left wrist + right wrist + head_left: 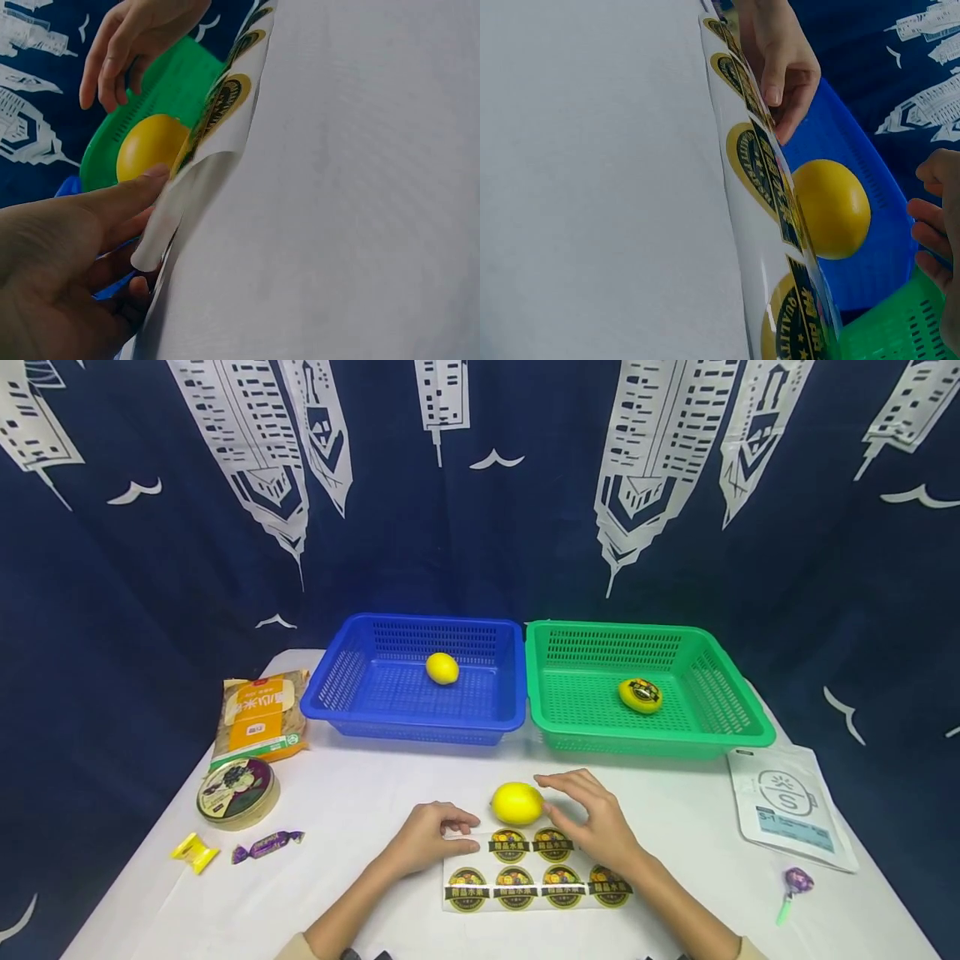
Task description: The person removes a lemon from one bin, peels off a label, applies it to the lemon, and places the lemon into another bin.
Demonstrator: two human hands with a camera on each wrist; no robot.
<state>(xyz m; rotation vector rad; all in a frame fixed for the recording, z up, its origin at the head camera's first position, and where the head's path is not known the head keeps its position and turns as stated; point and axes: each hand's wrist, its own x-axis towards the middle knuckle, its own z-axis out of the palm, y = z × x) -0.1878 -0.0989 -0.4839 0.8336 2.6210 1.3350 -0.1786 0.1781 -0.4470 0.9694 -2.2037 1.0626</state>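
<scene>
Pinching the near-left corner of the sticker sheet point(536, 868), your left hand point(427, 839) has its thumb and fingers curled on the paper edge, and the left wrist view shows that corner lifted and bent off the bench point(360, 793). Your right hand point(596, 827) hovers with relaxed, spread fingers just right of the lemon point(517, 802); its grip has hold of nothing, and I can't tell if a fingertip touches the fruit.

That lemon sits loose at center frame, against the sheet's far edge. Tug the sheet any further and you'll likely nudge the lemon, which could roll toward the blue basket point(412, 714) or off to one side, since nothing pins it. Lifting the corner higher may crease the backing or curl the stickers so they cling to each other.

Further out, the green basket point(652, 739) at right center holds a lemon with a sticker point(640, 694), and the blue one holds a bare lemon point(442, 668). A sweeping forearm could also knock the tin point(237, 791) or the wrapped candy point(266, 845) at lower left.
</scene>
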